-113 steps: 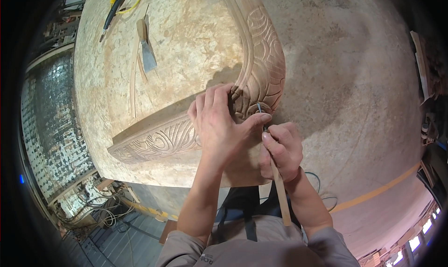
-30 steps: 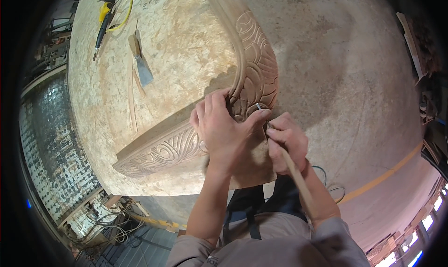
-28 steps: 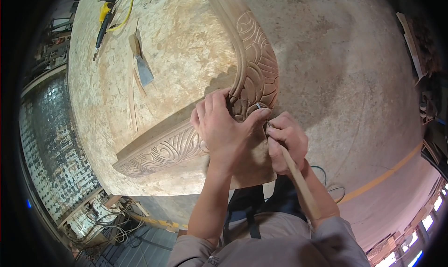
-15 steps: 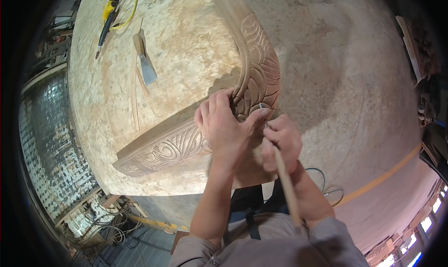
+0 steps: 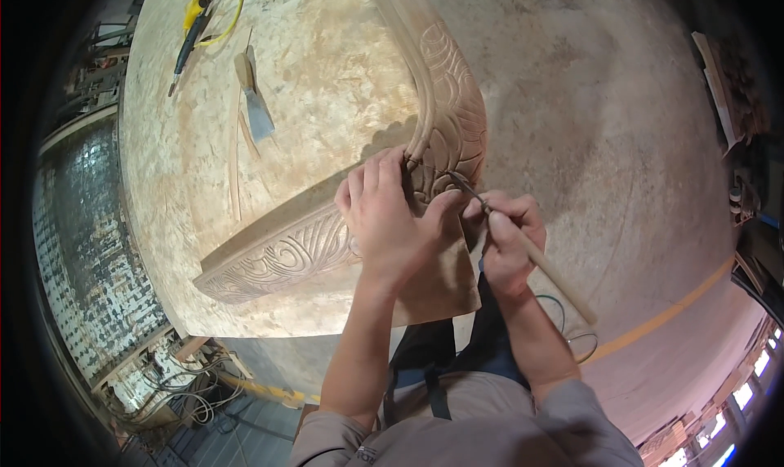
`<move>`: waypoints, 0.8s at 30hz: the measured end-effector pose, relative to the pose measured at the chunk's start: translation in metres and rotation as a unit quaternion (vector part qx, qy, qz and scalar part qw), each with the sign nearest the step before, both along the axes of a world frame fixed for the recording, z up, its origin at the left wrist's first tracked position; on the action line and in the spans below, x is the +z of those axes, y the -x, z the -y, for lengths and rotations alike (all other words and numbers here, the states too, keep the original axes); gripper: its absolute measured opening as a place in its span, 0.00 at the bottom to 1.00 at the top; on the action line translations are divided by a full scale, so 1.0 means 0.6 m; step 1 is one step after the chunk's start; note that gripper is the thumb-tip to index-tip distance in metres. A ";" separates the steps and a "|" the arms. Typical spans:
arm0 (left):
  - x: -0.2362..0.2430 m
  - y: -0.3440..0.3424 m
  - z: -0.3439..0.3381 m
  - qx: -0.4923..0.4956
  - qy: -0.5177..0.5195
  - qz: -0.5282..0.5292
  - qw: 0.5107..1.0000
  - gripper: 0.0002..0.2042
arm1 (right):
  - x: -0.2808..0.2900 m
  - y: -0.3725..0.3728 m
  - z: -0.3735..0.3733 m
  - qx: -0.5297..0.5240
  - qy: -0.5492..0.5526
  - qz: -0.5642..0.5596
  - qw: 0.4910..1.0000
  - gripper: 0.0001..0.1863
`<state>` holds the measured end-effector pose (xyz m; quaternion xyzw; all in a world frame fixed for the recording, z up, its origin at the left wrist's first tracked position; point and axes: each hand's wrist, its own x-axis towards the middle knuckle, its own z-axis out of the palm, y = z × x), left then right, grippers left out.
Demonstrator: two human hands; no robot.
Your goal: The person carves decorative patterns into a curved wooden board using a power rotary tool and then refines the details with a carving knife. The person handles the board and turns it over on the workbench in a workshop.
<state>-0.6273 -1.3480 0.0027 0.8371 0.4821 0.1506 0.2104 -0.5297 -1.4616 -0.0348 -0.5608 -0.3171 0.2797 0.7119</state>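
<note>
A curved carved wooden piece [image 5: 459, 100] with scroll and leaf relief lies on the worktable, its other carved arm [image 5: 286, 255] running to the lower left. My left hand [image 5: 390, 214] holds it at the bend, fingers over the inner edge and thumb stretched toward the carving. In my right hand [image 5: 508, 234] is a carving chisel [image 5: 555, 277] with a long pale wooden handle, gripped near the blade. Its metal tip meets the relief just beyond my left thumb, and the handle slants down to the right.
A flat scraper [image 5: 258, 112] and thin wood strips lie on the table [image 5: 318, 51] to the left. Farther up is a yellow and black power tool [image 5: 189, 34] with a yellow cord. Tangled cables [image 5: 192, 393] hang at the lower left. Concrete floor extends to the right.
My right hand has turned its grip, so the chisel handle now points lower right instead of toward my body. The blade lies at a new slant, while my left hand stays on the wood.
</note>
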 end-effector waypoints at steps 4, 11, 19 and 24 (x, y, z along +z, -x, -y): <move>0.003 0.003 -0.003 -0.014 -0.008 -0.006 1.000 0.34 | 0.003 0.023 0.005 -0.175 -0.107 -0.212 0.955 0.07; -0.005 0.008 -0.005 -0.019 -0.012 0.008 1.000 0.34 | 0.014 0.021 0.005 -0.031 0.018 0.179 0.983 0.08; 0.002 0.000 -0.003 -0.009 -0.006 0.000 1.000 0.38 | 0.013 0.017 0.004 -0.034 0.037 0.215 0.975 0.07; 0.005 0.000 -0.004 -0.007 -0.004 0.002 1.000 0.38 | 0.020 0.011 0.001 -0.022 0.036 0.202 0.979 0.08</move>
